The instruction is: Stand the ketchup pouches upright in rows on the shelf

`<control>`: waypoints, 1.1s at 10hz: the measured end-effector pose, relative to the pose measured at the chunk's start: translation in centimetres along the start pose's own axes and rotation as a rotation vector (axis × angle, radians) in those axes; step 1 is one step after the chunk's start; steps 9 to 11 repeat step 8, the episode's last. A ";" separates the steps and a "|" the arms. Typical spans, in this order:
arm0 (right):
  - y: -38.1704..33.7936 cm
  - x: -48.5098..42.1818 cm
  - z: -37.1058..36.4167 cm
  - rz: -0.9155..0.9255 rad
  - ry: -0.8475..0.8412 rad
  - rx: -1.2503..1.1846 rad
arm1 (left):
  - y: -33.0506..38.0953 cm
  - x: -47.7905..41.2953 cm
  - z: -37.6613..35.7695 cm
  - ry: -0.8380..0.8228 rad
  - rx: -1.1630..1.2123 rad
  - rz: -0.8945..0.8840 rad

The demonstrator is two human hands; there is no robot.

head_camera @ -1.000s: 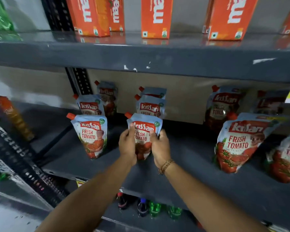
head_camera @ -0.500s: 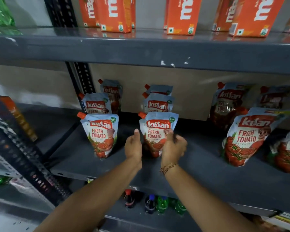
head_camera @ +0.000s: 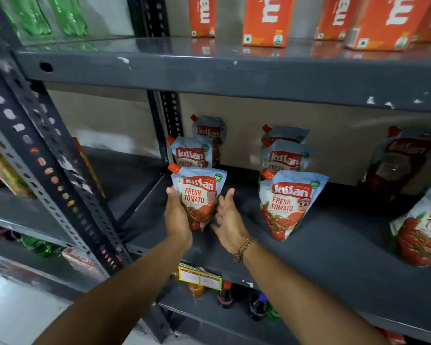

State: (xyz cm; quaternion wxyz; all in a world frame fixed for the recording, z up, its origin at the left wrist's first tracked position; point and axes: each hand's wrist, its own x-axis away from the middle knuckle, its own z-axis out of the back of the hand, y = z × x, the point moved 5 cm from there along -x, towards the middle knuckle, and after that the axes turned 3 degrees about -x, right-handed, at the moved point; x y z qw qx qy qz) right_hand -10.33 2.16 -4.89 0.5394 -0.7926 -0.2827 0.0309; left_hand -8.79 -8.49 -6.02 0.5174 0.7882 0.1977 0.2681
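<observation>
Grey metal shelf (head_camera: 334, 247) fills the frame, ketchup pouches standing in rows across its middle. At centre, the front pouch (head_camera: 199, 197) of the left row stands upright, long axis vertical, spout up-left, label facing out. Left hand (head_camera: 177, 220) cups its left edge; right hand (head_camera: 230, 220), fingers spread, hovers just right of it.

- Rear pouches (head_camera: 285, 135), at 12 o'clock of each front one, mostly hidden.
- Dark pouch (head_camera: 396, 165) at 3 o'clock: label blurred.
- Rightmost pouch (head_camera: 423, 227) cut by the edge.
- Cartons (head_camera: 266, 18): tops cropped.
</observation>
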 end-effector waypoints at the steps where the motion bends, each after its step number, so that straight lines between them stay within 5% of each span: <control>1: -0.5 -0.2 -1.2 0.024 -0.016 0.023 | 0.8 -0.8 0.8 -0.069 -0.061 -0.009; 5: 0.4 -2.1 -1.7 0.025 -0.027 0.047 | 0.6 -2.8 2.1 -0.045 -0.073 -0.003; 8: 0.7 -0.6 2.2 0.015 0.190 0.124 | -1.5 1.3 2.7 0.411 -0.333 -0.169; 11: 0.7 -0.6 2.2 0.015 0.190 0.124 | -1.5 1.3 2.7 0.411 -0.333 -0.169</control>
